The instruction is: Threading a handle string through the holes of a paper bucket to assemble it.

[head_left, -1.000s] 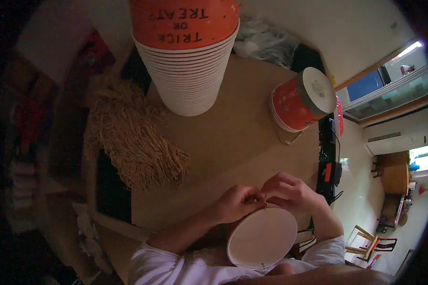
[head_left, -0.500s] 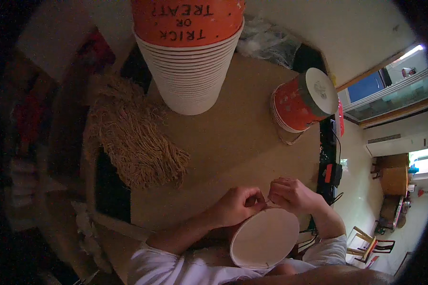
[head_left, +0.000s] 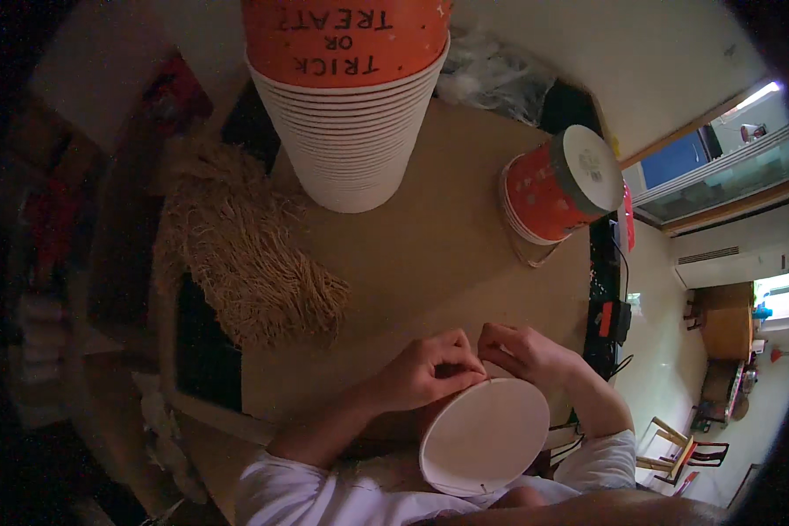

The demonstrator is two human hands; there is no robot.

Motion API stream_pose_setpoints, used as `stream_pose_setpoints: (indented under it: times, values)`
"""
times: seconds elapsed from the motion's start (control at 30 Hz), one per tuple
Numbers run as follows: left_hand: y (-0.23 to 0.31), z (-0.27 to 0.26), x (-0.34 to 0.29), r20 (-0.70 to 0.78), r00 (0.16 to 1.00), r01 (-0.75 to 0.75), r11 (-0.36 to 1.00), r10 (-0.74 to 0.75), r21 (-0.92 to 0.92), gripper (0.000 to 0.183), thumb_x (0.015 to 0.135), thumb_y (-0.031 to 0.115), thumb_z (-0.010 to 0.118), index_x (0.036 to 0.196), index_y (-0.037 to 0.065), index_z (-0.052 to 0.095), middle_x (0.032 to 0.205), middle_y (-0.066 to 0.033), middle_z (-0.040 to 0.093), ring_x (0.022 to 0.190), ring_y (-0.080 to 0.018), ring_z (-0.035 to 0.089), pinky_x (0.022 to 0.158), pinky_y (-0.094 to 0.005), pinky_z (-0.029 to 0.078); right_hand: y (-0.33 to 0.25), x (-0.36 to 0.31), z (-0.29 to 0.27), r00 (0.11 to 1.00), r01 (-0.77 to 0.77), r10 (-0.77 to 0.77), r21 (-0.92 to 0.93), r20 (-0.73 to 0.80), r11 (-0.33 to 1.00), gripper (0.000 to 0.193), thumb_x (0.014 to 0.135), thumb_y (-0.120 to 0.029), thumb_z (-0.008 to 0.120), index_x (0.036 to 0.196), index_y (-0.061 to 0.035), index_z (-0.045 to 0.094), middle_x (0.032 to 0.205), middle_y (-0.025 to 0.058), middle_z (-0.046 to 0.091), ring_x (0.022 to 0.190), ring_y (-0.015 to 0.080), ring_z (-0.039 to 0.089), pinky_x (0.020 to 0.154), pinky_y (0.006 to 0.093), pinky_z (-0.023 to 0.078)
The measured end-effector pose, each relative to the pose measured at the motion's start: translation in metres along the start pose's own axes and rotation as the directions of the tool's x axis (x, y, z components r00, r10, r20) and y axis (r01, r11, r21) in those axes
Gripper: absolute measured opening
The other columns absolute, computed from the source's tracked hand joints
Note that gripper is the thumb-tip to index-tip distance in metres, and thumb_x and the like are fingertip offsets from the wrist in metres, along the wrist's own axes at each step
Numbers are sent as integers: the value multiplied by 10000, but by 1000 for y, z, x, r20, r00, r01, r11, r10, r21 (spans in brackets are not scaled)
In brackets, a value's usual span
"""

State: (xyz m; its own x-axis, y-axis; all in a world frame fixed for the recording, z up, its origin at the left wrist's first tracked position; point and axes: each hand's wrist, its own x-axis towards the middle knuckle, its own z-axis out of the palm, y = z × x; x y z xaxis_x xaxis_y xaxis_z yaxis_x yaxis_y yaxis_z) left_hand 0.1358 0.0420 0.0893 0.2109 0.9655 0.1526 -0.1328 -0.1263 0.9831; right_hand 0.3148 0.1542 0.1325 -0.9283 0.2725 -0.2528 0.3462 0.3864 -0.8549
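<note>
A paper bucket [head_left: 484,438] rests against my lap, its pale inside facing up at me. My left hand [head_left: 434,368] is at the bucket's far rim, thumb and forefinger pinched together. Just to its right, my right hand [head_left: 526,352] is closed in a pinch above the same rim. Whatever thin thing lies between the fingertips is too small to make out. A small dark spot shows on the near side of the rim. Left of my hands lies a thick bundle of brown twine strands [head_left: 254,254].
A tall stack of white-rimmed orange paper buckets [head_left: 355,140] stands at the back of the brown board [head_left: 412,280]. One orange bucket with a green band [head_left: 548,193] sits upside down at right, a cord loop at its rim. Clear plastic [head_left: 491,83] lies behind.
My right hand has shifted slightly left and lower over the rim. My left hand has turned a little, its fingertips nearer the rim. The bucket has moved slightly left.
</note>
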Motion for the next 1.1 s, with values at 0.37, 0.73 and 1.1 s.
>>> stream_pose_setpoints:
  times: [0.37,0.73,1.1]
  values:
    - [14,10,2,-52,998,-4,940,23,341,112,766,52,641,873,47,605,837,-107,525,770,-253,569,645,-348,463,-12,-6,2,970,-188,209,163,-127,969,87,852,-94,570,894,-19,581,822,85,615,758,167,588,693,303,467]
    - [-4,21,-1,-84,979,172,976,-184,-137,91,840,80,598,888,32,536,834,-50,542,750,-131,557,680,-267,453,-17,-13,2,937,-290,319,194,-142,937,95,829,-98,577,869,-20,612,818,67,623,766,145,580,686,288,462]
    - [-7,20,2,-6,902,373,784,-433,-496,92,863,114,571,898,38,532,821,-11,552,749,-76,535,655,-221,444,-26,-14,4,946,-244,273,172,-173,954,58,814,-52,584,853,-9,591,779,65,612,740,130,583,669,259,462]
